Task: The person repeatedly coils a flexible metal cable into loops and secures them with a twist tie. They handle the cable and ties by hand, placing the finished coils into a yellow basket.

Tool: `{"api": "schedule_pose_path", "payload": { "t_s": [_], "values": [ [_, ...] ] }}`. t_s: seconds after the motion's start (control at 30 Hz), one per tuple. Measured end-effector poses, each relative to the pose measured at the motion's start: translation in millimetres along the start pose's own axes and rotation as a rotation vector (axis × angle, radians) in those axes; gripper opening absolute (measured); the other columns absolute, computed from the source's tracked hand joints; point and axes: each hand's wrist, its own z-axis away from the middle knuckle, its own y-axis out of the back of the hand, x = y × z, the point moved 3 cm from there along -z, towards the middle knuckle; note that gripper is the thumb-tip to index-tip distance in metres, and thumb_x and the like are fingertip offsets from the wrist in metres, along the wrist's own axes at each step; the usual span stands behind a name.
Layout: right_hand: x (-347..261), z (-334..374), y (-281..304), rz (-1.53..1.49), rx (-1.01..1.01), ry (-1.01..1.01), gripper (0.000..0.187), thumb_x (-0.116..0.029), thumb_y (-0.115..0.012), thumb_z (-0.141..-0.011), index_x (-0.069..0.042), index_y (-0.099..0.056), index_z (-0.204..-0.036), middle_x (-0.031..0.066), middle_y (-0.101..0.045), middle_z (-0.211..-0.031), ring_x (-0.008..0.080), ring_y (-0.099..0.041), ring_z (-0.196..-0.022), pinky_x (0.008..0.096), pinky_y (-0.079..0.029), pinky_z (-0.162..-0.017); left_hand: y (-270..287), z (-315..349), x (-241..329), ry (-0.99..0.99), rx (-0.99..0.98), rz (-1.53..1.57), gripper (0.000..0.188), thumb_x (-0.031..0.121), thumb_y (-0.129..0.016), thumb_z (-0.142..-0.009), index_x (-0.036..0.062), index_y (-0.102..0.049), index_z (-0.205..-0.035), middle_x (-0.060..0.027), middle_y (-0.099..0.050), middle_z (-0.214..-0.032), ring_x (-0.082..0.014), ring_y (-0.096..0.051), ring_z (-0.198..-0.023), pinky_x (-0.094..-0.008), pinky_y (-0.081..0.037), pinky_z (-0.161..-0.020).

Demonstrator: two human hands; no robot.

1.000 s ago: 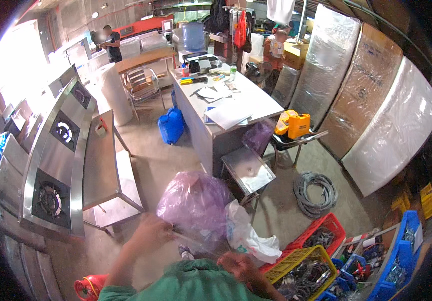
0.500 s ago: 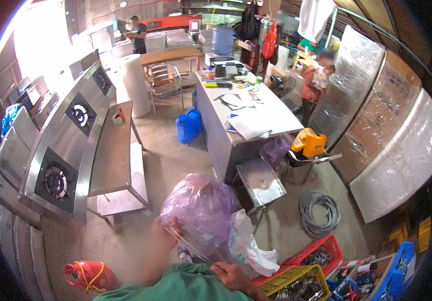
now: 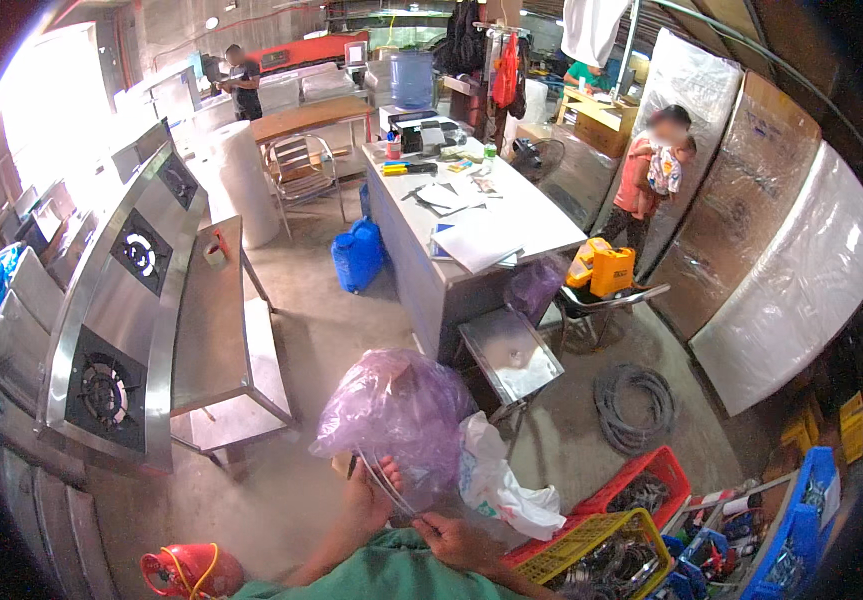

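Note:
Low in the middle, my left hand [image 3: 369, 500] is closed around a thin, pale, bent strip [image 3: 403, 503], perhaps wire or plastic. The strip's lower end runs to my right hand [image 3: 446, 535], whose fingers are closed on it in front of my green shirt [image 3: 401, 568]. A small dark tip shows beside my left hand; I cannot make out what it is. Just beyond both hands bulges a translucent purple plastic bag [image 3: 401, 405], its contents unclear. To the bag's right lies a crumpled white plastic bag [image 3: 501, 480].
Red [image 3: 666, 475] and yellow crates [image 3: 601, 550] of small metal parts stand at lower right, near a hose coil [image 3: 633, 410]. A red gas cylinder [image 3: 196, 572] sits lower left. Steel burner counters [image 3: 101, 330] line the left; a white-topped desk [image 3: 491, 215] stands ahead. Another person carries a child.
My left hand has moved right, closer to my right hand, and the strip between them now spans a shorter gap. The view has shifted slightly. The person at right now faces this way with the child.

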Motion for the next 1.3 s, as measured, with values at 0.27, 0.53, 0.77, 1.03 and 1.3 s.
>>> {"api": "schedule_pose_path", "payload": {
  "t_s": [0.27, 0.53, 0.77, 1.03, 1.3],
  "values": [
    [7.8, -5.4, -5.4, -0.117, 0.073, 0.132, 0.026, -0.026, -0.057, -0.098, -0.004, -0.065, -0.108, 0.0174, -0.070, -0.091, 0.0309, -0.068, -0.083, 0.0405, -0.051, -0.076, -33.6, -1.8, 3.5, -0.197, 0.084, -0.269, 0.046, 0.039, -0.037, -0.105, -0.0011, -0.053, -0.122, -0.0102, -0.067, -0.094, -0.0140, -0.058, -0.067, -0.0268, -0.051, -0.062],
    [28.4, 17.2, 7.4, 0.044, 0.148, 0.230, 0.027, -0.028, -0.065, -0.091, -0.009, -0.068, -0.110, 0.0165, -0.071, -0.099, 0.0321, -0.070, -0.093, 0.0413, -0.054, -0.081, -60.2, -8.7, 83.9, -0.338, -0.029, -0.018, 0.044, 0.033, -0.046, -0.103, -0.0016, -0.049, -0.130, -0.0050, -0.062, -0.097, -0.0078, -0.049, -0.061, -0.0216, -0.044, -0.055],
    [121.1, 52.8, -3.3, 0.286, 0.118, 0.195, 0.022, -0.021, -0.064, -0.090, -0.006, -0.069, -0.104, 0.0153, -0.067, -0.088, 0.0279, -0.063, -0.078, 0.0374, -0.049, -0.072, -105.1, 21.1, 147.0, -0.606, -0.115, -0.136, 0.037, 0.025, -0.050, -0.101, 0.0013, -0.048, -0.130, 0.0038, -0.047, -0.074, -0.0054, -0.039, -0.053, -0.0206, -0.030, -0.046],
    [200.1, 11.4, 4.4, 0.447, -0.403, 0.079, 0.035, -0.024, -0.064, -0.090, -0.013, -0.063, -0.123, 0.0190, -0.065, -0.111, 0.0334, -0.063, -0.099, 0.0444, -0.047, -0.090, -123.3, 23.3, 109.9, -0.570, -0.067, -0.379, 0.034, 0.039, -0.048, -0.102, 0.0069, -0.058, -0.104, 0.0066, -0.036, -0.062, -0.0060, -0.032, -0.050, -0.0229, -0.025, -0.045],
    [-4.7, -81.1, 74.7, -1.205, 0.135, 0.290, 0.056, -0.049, -0.045, -0.101, -0.003, -0.053, -0.131, 0.0112, -0.068, -0.107, 0.0236, -0.065, -0.100, 0.0387, -0.051, -0.086, -99.8, 35.3, -39.8, -0.092, -0.270, -0.896, 0.038, 0.035, -0.043, -0.105, 0.0025, -0.063, -0.099, 0.0039, -0.046, -0.068, -0.0073, -0.041, -0.059, -0.0243, -0.034, -0.054]
  ]
}}
